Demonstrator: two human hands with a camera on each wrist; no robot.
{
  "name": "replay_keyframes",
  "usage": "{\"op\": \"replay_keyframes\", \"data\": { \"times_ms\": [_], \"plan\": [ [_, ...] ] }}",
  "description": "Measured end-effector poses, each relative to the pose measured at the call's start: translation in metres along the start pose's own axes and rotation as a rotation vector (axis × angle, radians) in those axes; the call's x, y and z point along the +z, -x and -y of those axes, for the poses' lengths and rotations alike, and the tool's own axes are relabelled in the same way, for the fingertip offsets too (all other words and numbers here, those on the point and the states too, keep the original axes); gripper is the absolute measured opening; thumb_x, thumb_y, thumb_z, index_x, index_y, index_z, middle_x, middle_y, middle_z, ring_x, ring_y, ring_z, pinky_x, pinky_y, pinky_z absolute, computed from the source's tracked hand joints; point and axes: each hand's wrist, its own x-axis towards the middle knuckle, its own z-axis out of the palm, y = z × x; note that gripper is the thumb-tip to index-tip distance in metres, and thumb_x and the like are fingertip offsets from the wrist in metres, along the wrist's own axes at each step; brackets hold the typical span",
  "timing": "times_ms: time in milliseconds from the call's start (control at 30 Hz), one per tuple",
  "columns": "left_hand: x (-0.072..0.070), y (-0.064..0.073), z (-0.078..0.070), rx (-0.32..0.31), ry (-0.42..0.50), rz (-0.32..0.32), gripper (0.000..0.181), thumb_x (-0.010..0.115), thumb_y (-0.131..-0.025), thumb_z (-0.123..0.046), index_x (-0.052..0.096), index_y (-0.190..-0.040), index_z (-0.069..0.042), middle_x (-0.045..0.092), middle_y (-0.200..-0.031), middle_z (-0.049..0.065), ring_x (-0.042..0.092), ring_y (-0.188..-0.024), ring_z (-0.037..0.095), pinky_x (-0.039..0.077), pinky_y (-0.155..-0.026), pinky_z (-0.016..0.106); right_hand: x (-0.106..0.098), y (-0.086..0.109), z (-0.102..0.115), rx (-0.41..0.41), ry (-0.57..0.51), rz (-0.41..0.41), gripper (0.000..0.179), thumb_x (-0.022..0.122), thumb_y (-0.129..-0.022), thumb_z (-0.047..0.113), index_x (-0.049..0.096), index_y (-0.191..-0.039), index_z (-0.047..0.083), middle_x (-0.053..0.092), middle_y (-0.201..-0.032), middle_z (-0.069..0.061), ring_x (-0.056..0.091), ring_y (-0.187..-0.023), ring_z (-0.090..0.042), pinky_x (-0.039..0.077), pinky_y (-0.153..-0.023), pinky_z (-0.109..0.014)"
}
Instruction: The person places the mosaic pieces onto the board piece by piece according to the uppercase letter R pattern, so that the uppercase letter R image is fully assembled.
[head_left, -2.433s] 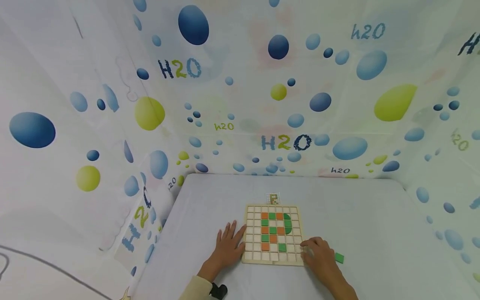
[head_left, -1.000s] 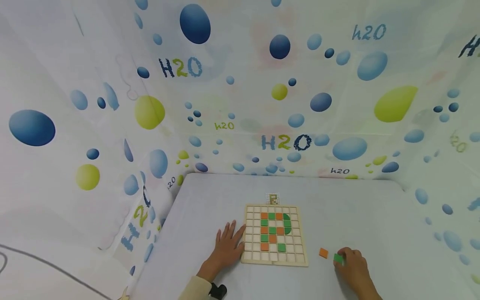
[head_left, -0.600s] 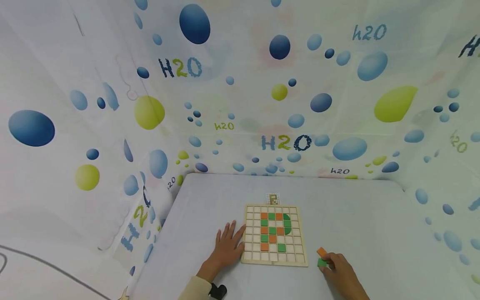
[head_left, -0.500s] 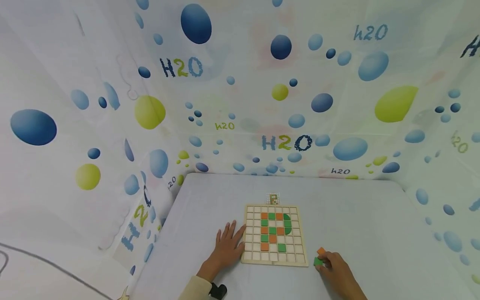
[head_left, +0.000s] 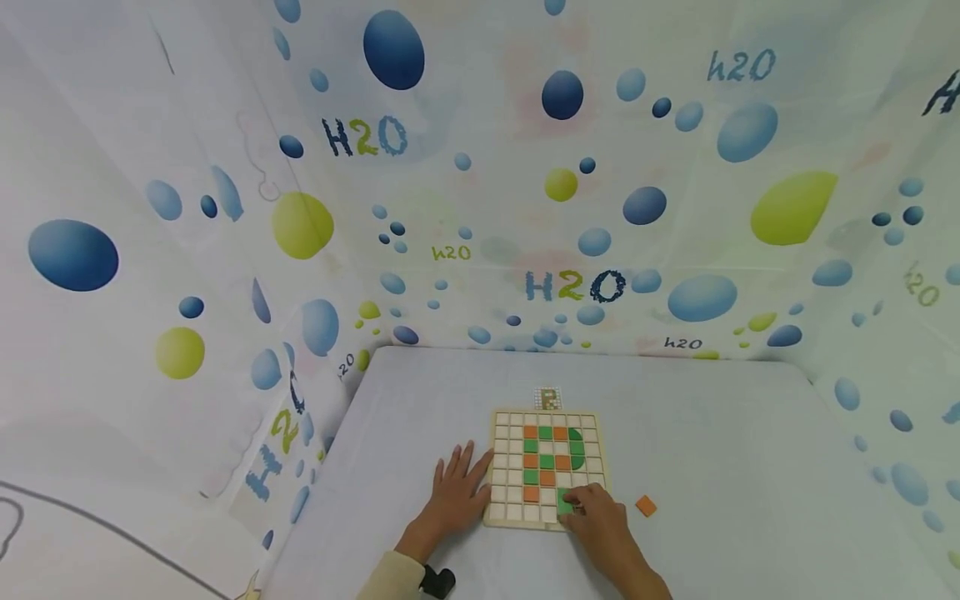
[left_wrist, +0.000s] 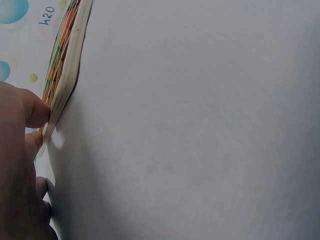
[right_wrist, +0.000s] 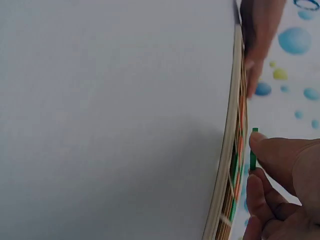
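Observation:
A wooden grid board lies on the white-covered table, with orange and green tiles set in its squares in a letter-like pattern. My left hand rests with spread fingers on the table, thumb and index finger against the board's left edge. Over the lower right of the board, my right hand pinches a green square tile between thumb and fingertips. In the right wrist view this tile is held on edge, above the board. The head view shows it overlapping another green tile near the bottom rows.
A loose orange tile lies on the table right of the board. Just behind the board is a small pattern card with a similar letter. A printed curtain with blue and green dots surrounds the table.
My right hand took hold of the green tile on the right, passed the orange tile, and has moved left over the board with the green one. The left hand stays in place.

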Motion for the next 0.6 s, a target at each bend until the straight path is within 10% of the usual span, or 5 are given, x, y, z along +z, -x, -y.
{"op": "replay_keyframes", "data": {
  "times_ms": [600],
  "plan": [
    [-0.003,0.001,-0.005,-0.02,-0.024,0.011,0.056,0.047,-0.108,-0.029,0.043,-0.162,-0.016,0.027,-0.171,0.024,0.02,-0.159,0.049,0.013,-0.121,0.075,0.036,-0.007,0.021,-0.195,-0.016,0.059,0.016,0.083,-0.09,0.019,0.07,-0.094,0.027,0.056,-0.098,0.016,0.05,-0.09,-0.004,0.032,-0.078,-0.034]
  ]
}}
